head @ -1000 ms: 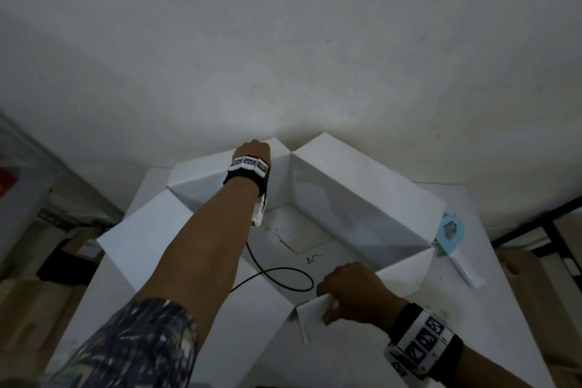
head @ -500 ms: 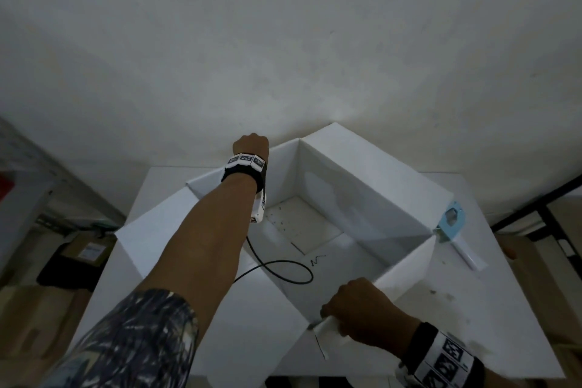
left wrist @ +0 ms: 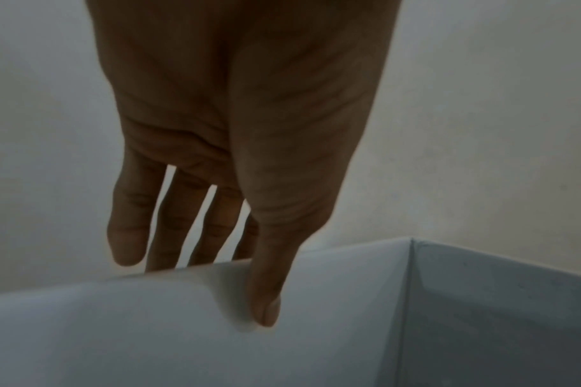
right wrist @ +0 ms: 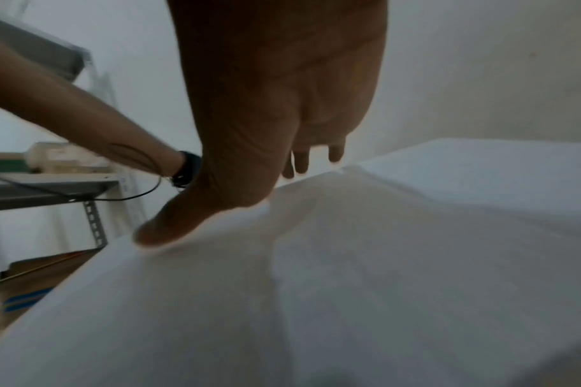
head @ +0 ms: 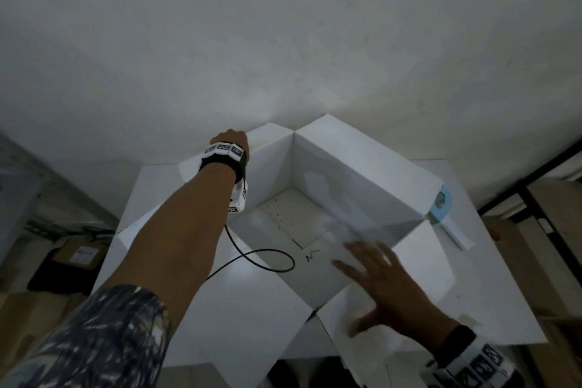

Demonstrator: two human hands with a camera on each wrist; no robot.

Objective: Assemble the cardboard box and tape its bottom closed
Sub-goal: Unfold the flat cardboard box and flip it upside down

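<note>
White cardboard makes up the large open box [head: 346, 186], which stands on the white bench [head: 491, 287] in the lower middle of the head view, its mouth up and its flaps splayed outward on all sides. Through the open bottom a speckled patch of bench shows, with a small black scribble toward its near edge.

At the far left wall, near the top centre of the frame, the left hand [head: 231, 140] takes the rim: in the left wrist view the thumb [left wrist: 266, 301] lies on the inner face of the wall, just left of the corner crease, while the fingers [left wrist: 127, 235] drop behind the edge, so the grip is a pinch on the cardboard between thumb and fingers. A banded wrist camera sits on that forearm, and a thin black cable [head: 267, 261] loops from it across the near left flap.

The right hand [head: 387, 290], low and right of centre, is spread flat with its fingers apart above the near flap and the box's near edge; it is motion-blurred, so whether the palm presses the cardboard or only hovers over it is hard to say. The right wrist view shows its thumb [right wrist: 170, 225] reaching out over the white sheet.

A pale blue tape dispenser [head: 442, 208] with a white handle lies on the bench just beside the box's right wall, at mid right. Brown cartons sit below the bench at lower left.
</note>
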